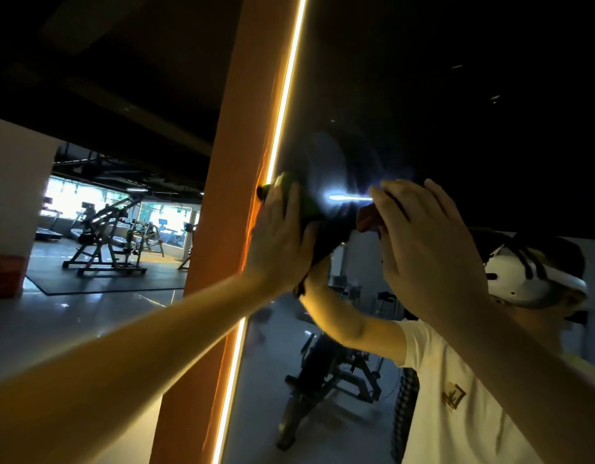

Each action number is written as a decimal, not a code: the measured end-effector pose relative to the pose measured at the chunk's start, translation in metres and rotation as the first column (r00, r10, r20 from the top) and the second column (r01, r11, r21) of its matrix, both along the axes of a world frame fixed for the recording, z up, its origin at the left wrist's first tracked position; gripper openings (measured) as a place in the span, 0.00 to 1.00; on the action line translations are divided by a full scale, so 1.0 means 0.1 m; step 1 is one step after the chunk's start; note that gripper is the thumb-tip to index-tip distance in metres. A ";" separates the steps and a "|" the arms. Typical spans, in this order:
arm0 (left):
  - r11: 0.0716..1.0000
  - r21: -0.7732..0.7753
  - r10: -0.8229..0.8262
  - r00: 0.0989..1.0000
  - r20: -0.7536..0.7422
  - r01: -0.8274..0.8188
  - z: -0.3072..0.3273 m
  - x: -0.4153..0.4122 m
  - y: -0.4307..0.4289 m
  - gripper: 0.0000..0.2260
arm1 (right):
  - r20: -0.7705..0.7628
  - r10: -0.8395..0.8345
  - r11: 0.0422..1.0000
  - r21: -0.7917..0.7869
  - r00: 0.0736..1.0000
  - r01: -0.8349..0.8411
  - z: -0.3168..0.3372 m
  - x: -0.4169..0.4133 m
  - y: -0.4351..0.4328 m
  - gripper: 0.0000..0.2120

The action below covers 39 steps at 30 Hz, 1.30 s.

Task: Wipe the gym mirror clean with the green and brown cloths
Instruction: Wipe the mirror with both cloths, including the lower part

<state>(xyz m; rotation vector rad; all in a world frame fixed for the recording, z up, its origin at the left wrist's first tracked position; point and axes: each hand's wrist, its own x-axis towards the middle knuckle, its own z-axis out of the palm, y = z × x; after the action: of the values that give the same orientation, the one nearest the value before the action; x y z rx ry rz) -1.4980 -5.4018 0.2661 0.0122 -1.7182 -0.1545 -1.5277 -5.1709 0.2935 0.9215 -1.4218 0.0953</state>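
Pressing the green cloth flat against the mirror beside the light strip, the left hand has straight fingers. The right hand, fingers also straight, flattens the brown cloth just to the right. Unwiped glass probably lies above both.

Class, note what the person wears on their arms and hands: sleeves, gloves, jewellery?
The left hand and right hand are gloveless; both forearms are bare, no watch or bracelet visible. The large dark gym mirror reflects a white short-sleeved T-shirt.
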 end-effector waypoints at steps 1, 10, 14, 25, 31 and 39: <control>1.000 0.012 -0.006 1.000 -0.003 0.006 0.28 -0.01 0.10 0.33 | 0.004 0.001 1.000 -0.012 1.000 -0.001 -0.01 0.00 -0.01 0.28; 0.997 -0.051 -0.065 0.997 -0.048 0.063 -0.35 -0.18 -0.03 0.31 | -0.009 0.020 0.999 -0.034 1.000 -0.020 -0.08 -0.01 0.00 0.26; 0.963 -0.246 0.144 0.982 0.121 -0.111 -1.24 0.17 -0.32 0.30 | -0.011 -0.017 1.000 -0.014 1.000 0.017 -0.08 -0.01 -0.01 0.27; 0.998 0.054 -0.040 0.996 -0.075 0.044 0.57 -0.19 0.08 0.33 | 0.025 0.016 1.000 0.025 1.000 -0.017 -0.21 0.00 -0.05 0.26; 0.994 -0.109 -0.023 0.999 0.034 0.027 -1.11 -0.06 -0.32 0.29 | 0.027 0.005 0.998 0.065 1.000 -0.007 -0.40 0.02 0.00 0.25; 0.963 -0.257 0.116 0.983 0.140 -0.077 -1.70 0.17 -0.46 0.26 | 0.064 -0.036 0.995 0.091 0.997 0.030 -0.46 0.02 -0.04 0.26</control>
<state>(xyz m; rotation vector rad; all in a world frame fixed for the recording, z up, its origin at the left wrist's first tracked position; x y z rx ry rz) -1.4808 -5.4478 0.0964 -0.0808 -1.8774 0.1411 -1.5257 -5.1750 0.2470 0.9760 -1.5111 0.0371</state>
